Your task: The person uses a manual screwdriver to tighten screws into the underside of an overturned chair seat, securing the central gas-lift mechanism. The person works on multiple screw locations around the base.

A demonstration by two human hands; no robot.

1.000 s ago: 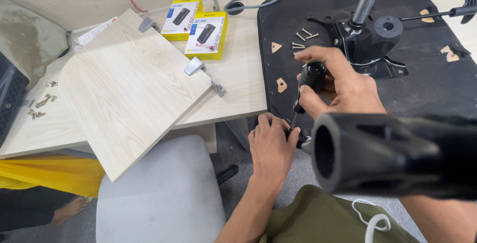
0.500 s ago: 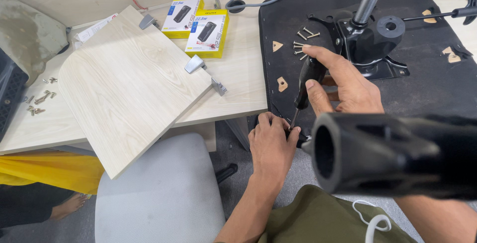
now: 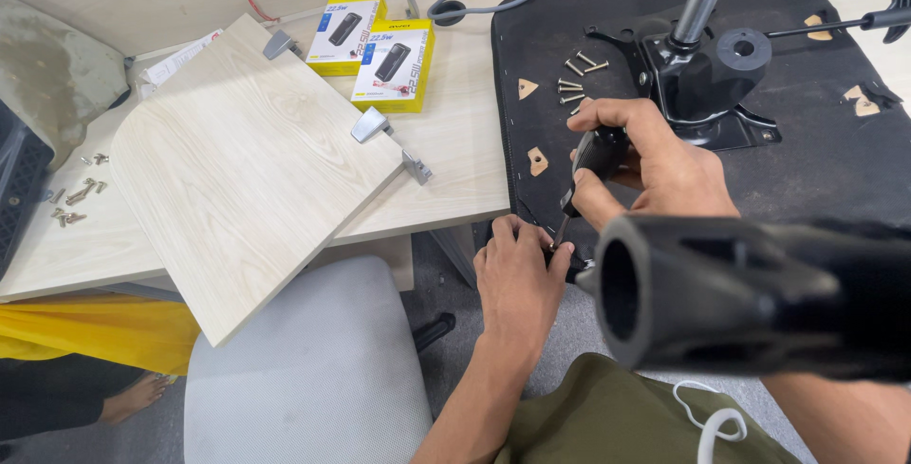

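Note:
My right hand (image 3: 655, 165) grips the black handle of a screwdriver (image 3: 586, 175), its shaft pointing down and left. My left hand (image 3: 520, 279) rests at the near edge of the upturned black chair seat (image 3: 816, 170), fingers pinched around the screwdriver's tip; what they pinch is hidden. A large black tube-shaped chair part (image 3: 759, 298) lies across the foreground and hides the area right of my left hand. Several loose screws (image 3: 579, 80) lie on the seat above my right hand, beside the black chair mechanism (image 3: 707, 75) with its metal column.
A light wooden panel (image 3: 237, 170) with metal brackets leans over the desk (image 3: 455, 151) edge. Two yellow boxes (image 3: 375, 42) sit behind it. More small screws (image 3: 71, 194) lie at the desk's left. A grey chair seat (image 3: 304, 379) stands below; a person's bare foot (image 3: 138, 396) shows lower left.
My right hand and the screwdriver have shifted slightly, its grip turning around the handle. My left hand stays at the seat edge.

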